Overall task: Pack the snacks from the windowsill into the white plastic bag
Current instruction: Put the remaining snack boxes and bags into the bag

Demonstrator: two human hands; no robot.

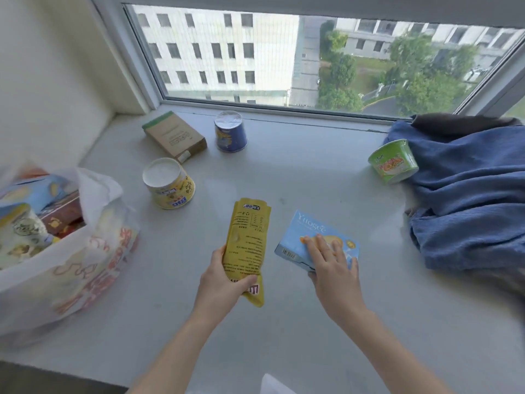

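Centrally, the left hand (224, 280) gripped the lower end of a yellow snack pouch (248, 245), thumb across its front, holding it tilted above the windowsill (298, 177). The right hand (331, 261) grasped a light blue snack box (315, 241), fingers spread over its top face and thumb under its near edge; whether the box was lifted off the sill could not be told. At far left stood the white plastic bag (71, 268), its mouth open, with several packets (31, 211) already inside. 4 further snacks lay on the sill: a yellow tub (170, 184) near the bag, a brown carton (174, 136) lying flat behind it, a dark blue cup (230, 132) just beside the carton, and a green bowl (393, 162) tilted against a heap of blue cloth (468, 200) at right. Behind all stood the window (284, 58), showing buildings and trees.
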